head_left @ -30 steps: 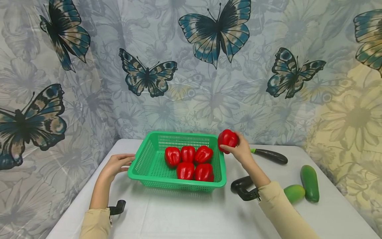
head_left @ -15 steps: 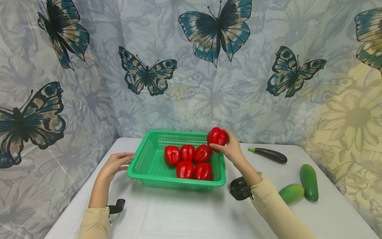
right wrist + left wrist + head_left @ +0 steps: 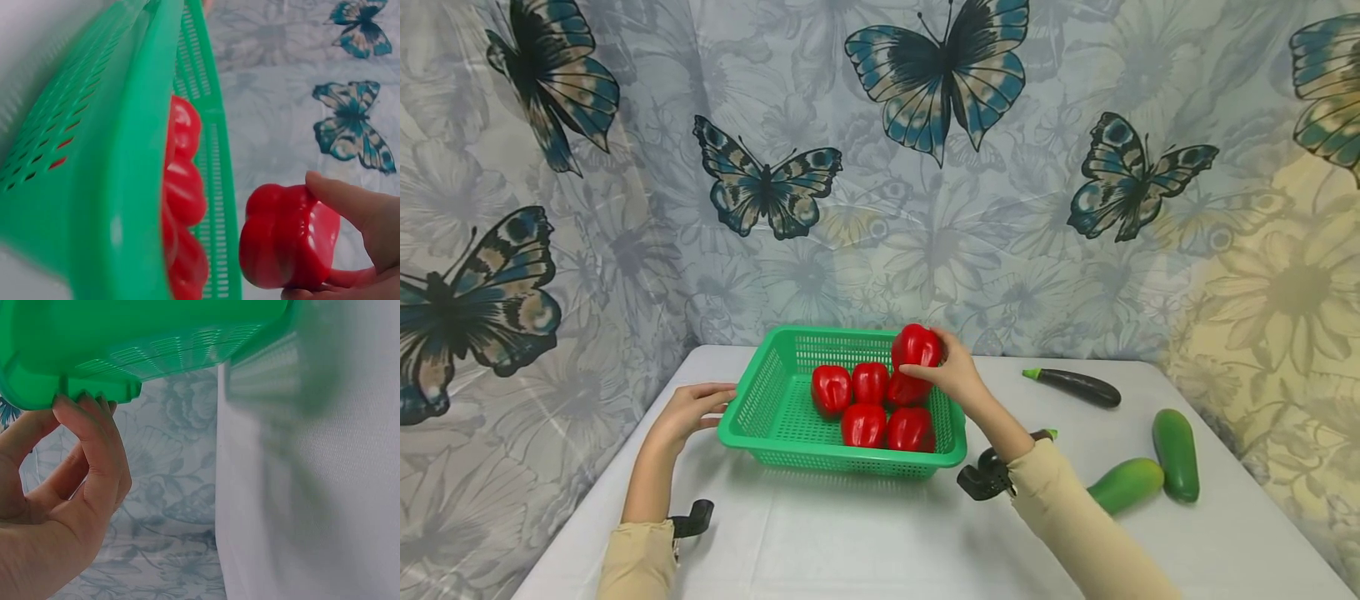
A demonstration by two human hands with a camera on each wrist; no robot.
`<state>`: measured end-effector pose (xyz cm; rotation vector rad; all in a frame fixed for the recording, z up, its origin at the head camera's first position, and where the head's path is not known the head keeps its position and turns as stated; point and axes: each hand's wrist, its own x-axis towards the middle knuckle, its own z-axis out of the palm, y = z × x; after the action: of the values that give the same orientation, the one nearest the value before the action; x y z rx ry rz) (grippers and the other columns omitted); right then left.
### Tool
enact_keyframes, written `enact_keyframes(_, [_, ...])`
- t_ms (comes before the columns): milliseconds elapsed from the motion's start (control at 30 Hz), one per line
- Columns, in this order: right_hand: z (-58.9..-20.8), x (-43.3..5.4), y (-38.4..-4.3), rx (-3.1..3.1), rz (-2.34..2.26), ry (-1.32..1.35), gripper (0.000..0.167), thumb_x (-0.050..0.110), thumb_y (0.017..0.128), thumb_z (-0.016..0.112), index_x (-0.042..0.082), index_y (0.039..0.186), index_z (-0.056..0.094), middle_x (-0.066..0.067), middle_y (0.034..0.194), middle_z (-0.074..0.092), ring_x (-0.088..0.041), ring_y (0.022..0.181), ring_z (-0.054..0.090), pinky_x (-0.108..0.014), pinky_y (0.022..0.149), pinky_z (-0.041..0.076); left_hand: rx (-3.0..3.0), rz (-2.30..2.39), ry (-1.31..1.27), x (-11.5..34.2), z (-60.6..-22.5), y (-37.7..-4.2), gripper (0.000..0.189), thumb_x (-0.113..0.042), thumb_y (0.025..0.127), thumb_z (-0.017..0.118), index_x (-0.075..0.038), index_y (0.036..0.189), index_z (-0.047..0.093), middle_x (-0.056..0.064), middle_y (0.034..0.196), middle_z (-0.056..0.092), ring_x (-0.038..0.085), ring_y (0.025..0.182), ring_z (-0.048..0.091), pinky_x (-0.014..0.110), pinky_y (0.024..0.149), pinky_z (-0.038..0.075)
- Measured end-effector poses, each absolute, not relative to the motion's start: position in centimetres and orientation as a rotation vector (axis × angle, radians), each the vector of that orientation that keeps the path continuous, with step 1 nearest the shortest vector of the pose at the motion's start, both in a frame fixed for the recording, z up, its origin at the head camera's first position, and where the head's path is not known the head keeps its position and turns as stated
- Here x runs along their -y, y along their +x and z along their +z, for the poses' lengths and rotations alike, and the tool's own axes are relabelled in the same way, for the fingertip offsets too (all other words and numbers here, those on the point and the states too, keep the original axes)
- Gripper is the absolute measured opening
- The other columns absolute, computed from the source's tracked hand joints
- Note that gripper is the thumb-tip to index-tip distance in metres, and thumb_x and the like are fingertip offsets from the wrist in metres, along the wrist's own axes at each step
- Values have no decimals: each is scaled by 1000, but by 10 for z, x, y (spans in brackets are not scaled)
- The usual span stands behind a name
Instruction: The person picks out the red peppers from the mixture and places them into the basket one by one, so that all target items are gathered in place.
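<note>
A green plastic basket [image 3: 842, 454] with slotted walls stands on the table, several red bell peppers [image 3: 863, 426] lying in its middle and right part. My right hand [image 3: 955, 371] grips another red bell pepper [image 3: 916, 346] above the basket's back right part, thumb on one side and fingers behind. In the right wrist view this held bell pepper [image 3: 284, 240] shows beyond the basket rim [image 3: 140, 125]. At the basket's left edge, my left hand [image 3: 692, 414] pinches the rim; the left wrist view shows its curled fingers [image 3: 94, 437] right at the rim's underside.
Right of the basket on the white table [image 3: 850, 533] lie a long dark eggplant [image 3: 1078, 387], a dark vegetable [image 3: 992, 460] partly behind the right wrist, and two green, elongated vegetables, one upright in view [image 3: 1177, 454], one slanted [image 3: 1126, 485]. A butterfly-patterned cloth hangs behind.
My right hand has carried the held bell pepper leftward from the basket's right rim to over the peppers inside. The left hand stays at the left rim.
</note>
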<state>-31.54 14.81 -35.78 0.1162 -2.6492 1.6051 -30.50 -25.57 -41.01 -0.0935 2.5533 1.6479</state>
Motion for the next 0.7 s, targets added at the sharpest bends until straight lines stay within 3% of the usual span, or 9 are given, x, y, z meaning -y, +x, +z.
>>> enact_keyframes(333, [-349,-124,-317,2743,1513,223,85,26,82,79,5,150,33,-19,140,52,-38,124,55,-50,97,55,-2550,1632,-91,255,-411,-304,58,-39,97,60,2,138,52,23,141,51,25,113,60,34,90,58])
enact_keyframes(700, [-346,-104,-319,2859,1420,221,85,30,80,80,8,149,36,-17,139,52,-35,123,54,-49,95,56,-2551,1634,-99,256,-411,-305,60,-40,96,61,2,138,52,22,140,53,17,105,62,33,89,59])
